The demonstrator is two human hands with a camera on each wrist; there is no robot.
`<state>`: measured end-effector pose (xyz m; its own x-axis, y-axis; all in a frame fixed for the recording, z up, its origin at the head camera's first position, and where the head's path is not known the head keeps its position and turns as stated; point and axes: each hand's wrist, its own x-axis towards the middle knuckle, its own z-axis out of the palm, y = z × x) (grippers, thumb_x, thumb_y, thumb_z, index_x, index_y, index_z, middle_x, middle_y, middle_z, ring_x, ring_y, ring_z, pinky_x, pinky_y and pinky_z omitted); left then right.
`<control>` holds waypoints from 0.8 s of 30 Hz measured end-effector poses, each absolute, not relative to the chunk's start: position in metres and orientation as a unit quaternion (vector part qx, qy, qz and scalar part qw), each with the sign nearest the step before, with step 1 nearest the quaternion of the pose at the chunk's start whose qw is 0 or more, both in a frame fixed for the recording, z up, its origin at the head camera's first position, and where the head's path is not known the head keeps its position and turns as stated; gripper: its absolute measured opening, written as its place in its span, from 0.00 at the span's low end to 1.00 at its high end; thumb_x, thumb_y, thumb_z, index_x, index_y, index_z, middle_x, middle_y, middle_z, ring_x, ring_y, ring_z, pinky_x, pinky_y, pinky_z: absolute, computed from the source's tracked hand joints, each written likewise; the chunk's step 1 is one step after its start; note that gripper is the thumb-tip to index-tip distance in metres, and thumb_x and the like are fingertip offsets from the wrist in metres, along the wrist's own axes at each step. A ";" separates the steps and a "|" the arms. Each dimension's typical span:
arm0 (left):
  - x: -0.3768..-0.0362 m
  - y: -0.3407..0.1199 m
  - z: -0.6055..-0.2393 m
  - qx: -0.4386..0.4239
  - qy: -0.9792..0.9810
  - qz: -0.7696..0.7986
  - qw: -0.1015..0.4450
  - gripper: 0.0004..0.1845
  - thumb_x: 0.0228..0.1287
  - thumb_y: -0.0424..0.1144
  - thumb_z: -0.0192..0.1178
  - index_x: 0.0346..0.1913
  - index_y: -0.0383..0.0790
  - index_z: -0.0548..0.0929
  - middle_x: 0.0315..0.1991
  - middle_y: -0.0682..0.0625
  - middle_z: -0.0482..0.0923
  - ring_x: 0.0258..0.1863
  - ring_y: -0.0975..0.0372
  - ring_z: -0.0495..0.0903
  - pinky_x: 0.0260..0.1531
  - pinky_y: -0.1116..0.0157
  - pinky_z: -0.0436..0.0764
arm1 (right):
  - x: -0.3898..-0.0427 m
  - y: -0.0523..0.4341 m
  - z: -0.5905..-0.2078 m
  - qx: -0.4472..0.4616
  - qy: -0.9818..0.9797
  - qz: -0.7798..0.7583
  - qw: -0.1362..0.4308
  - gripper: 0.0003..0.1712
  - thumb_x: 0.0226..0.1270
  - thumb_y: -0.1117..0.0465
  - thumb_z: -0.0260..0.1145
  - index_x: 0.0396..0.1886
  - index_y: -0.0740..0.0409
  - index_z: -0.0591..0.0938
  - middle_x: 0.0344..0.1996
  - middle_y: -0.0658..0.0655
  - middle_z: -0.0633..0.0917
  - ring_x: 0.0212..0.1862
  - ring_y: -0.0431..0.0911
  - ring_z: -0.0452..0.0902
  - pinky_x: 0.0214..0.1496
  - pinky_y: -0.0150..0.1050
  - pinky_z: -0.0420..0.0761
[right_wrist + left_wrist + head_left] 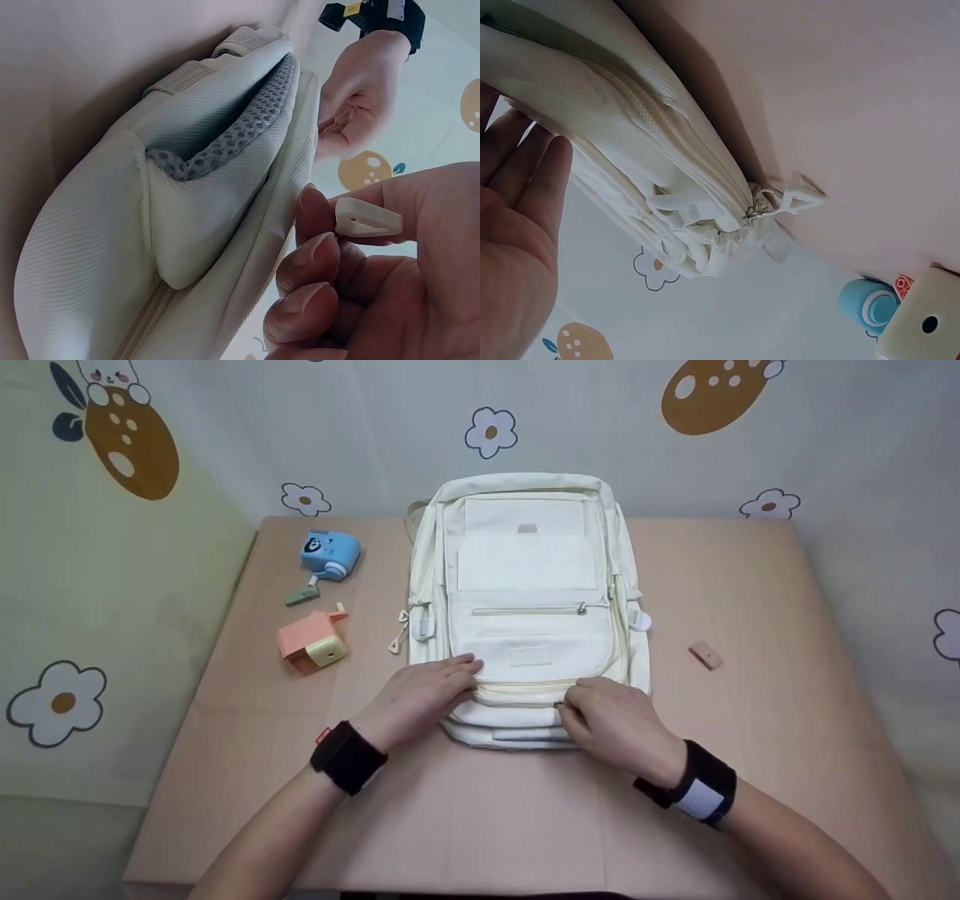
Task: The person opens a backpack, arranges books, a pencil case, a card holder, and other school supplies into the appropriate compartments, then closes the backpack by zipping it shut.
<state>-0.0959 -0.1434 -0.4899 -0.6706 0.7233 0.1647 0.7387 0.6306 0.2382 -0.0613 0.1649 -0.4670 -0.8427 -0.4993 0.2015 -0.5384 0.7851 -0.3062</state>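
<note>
A cream backpack (529,562) lies front side up on the table. My left hand (424,690) rests on the lower left of its front, near the front pocket's zipper; in the left wrist view its fingers (544,176) look extended against the fabric. At the lower right of that pocket, my right hand (615,724) has its fingers curled. The right wrist view shows it pinching a cream triangular zipper pull (367,219) between thumb and index finger. Grey mesh (232,139) lines an opening at the bag's bottom end.
Left of the backpack are a blue crank-handled pencil sharpener (330,553), a small green block (302,596) and a pink house-shaped sharpener (306,639). A small pink block (706,655) lies to the right. Patterned cloth (390,427) hangs behind the table (480,817).
</note>
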 end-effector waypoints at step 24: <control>-0.096 -0.141 -0.491 -0.389 -0.909 -0.145 0.028 0.18 0.78 0.39 0.57 0.64 0.38 0.80 0.67 0.44 0.77 0.69 0.56 0.73 0.62 0.57 0.76 | -0.071 0.093 -0.464 0.351 -0.925 0.123 0.080 0.15 0.72 0.59 0.62 0.22 0.53 0.76 0.22 0.50 0.74 0.27 0.48 0.74 0.24 0.44 0.74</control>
<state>-0.0961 -0.1415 -0.4908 -0.6958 0.6993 0.1640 0.7156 0.6552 0.2422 -0.0705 0.0928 -0.4643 -0.7401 -0.6300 0.2354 -0.6697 0.7226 -0.1717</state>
